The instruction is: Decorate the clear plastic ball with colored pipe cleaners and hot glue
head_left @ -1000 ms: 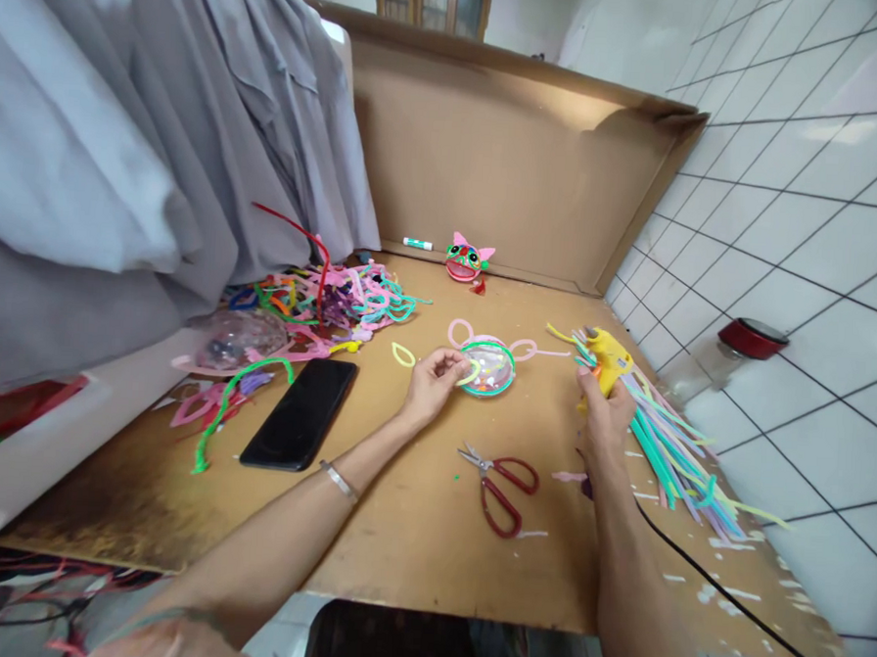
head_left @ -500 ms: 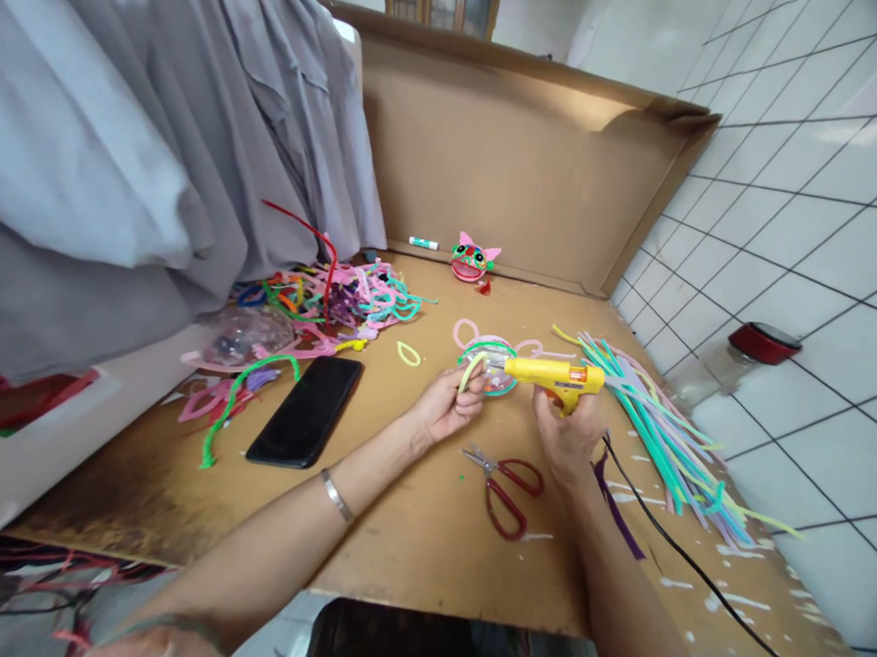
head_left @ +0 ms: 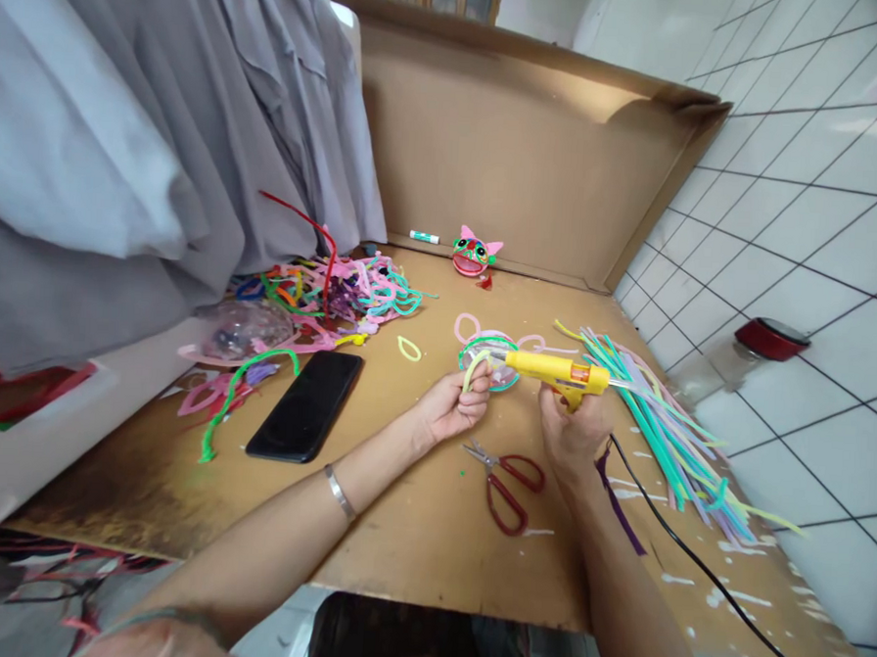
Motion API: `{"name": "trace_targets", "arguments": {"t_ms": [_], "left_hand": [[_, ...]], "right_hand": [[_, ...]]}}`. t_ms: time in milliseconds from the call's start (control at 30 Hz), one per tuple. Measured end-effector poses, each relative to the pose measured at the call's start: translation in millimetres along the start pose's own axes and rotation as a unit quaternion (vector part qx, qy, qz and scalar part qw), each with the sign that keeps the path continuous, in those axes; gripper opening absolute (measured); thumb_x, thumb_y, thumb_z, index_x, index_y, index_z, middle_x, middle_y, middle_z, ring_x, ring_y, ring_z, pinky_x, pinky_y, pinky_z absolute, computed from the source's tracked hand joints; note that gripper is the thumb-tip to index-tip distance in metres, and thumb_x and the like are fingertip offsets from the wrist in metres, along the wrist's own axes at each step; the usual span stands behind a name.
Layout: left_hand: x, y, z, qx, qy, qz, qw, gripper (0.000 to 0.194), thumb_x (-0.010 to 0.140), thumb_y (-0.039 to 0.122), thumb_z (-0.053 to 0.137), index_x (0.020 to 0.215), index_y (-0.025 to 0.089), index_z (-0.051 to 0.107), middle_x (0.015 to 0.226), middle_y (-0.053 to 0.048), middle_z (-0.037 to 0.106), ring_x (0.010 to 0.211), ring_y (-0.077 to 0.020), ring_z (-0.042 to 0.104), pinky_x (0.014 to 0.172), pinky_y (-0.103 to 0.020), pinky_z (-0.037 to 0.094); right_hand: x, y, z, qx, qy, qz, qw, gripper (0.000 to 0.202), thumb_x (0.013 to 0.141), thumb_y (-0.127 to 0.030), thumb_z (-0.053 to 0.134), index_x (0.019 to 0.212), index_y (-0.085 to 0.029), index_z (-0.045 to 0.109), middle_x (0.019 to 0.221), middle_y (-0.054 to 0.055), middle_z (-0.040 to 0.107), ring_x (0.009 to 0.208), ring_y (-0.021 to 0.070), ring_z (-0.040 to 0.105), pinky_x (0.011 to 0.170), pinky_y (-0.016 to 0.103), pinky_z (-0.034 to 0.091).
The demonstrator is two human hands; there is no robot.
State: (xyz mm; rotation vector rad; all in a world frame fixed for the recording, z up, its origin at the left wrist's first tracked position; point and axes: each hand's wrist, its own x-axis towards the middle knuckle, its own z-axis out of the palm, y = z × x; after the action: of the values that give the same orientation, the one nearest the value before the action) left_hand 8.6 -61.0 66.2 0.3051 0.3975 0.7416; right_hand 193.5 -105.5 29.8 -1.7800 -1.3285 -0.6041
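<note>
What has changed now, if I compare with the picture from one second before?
The right hand brought the yellow glue gun leftward, from beside the pipe-cleaner bundle to the yellow-green pipe-cleaner piece in the left hand, which has turned. Nothing was taken up or let go. The scissors, phone and loose yellow loop stayed put.

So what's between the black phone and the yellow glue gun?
In the head view, the left hand lies between the phone and the glue gun, pinching a curved yellowish strip.
</note>
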Motion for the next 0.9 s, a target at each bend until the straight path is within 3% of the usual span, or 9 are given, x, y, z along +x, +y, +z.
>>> {"name": "trace_targets", "arguments": {"t_ms": [500,900], "left_hand": [[0.4,-0.3,0.4,0.012,-0.001,0.005,1.0,0.028,0.1,0.012,0.039,0.074,0.013,0.049,0.055,0.009,0.034,0.033,0.0011,0.025,0.032,-0.007,0.019],[1.6,-0.9,-1.8,0.032,-0.007,0.005,0.999,0.024,0.097,0.013,0.048,0.074,0.013,0.05,0.056,0.009,0.035,0.034,0.0014,0.025,0.033,-0.007,0.02]], "right_hand": [[0.4,-1.2,0.7,-0.003,0.017,-0.021,1.0,0.021,0.087,-0.042,0.049,0.088,-0.022,0.054,0.072,0.004,0.054,0.071,0.0228,0.056,0.066,0.033,0.047],[1.2,-1.5,1.4,-0.004,0.031,-0.024,0.999,0.018,0.087,-0.039,0.049,0.089,-0.022,0.054,0.073,0.004,0.053,0.071,0.0225,0.055,0.065,0.033,0.046]]}}
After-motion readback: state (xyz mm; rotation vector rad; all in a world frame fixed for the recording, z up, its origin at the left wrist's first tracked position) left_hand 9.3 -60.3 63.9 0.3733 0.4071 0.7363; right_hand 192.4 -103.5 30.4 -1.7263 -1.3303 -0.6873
